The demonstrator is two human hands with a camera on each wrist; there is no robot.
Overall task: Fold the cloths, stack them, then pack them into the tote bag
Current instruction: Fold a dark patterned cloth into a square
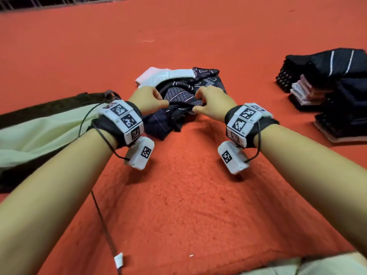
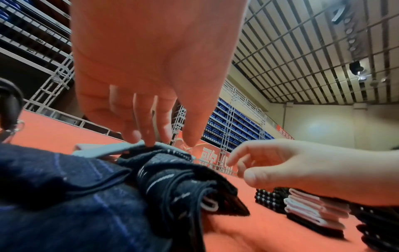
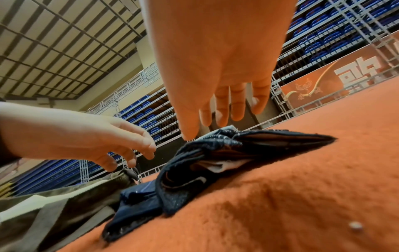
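While I look down through the head camera, the heap of unfolded cloths (image 1: 178,100) lies straight ahead of me on the orange mat (image 1: 178,195), centred between my arms, its long run going from near-left to far-right. My left hand (image 1: 148,100) and right hand (image 1: 210,104) sit at about equal reach on its near top edge, fingers curled; they look to pinch the dark patterned cloth (image 1: 184,96), though I cannot confirm contact here. The folded stack (image 1: 325,92) stands well off to my right, the tote bag (image 1: 39,132) just to my left, so I judge the right hand nearer the stack.

From the left wrist camera, my left hand (image 2: 149,81) hangs fingers-down over the heap (image 2: 108,196), fingertips (image 2: 149,139) touching the top fold and not visibly closed round it. The right hand (image 2: 291,163) comes in from the right, loosely curled, holding nothing I can see.

From the right wrist camera, my right hand (image 3: 218,68) hovers just above the heap (image 3: 215,153), fingers relaxed, apart from the cloth. The left hand (image 3: 86,136) is likewise unclenched, beside the bag's edge.
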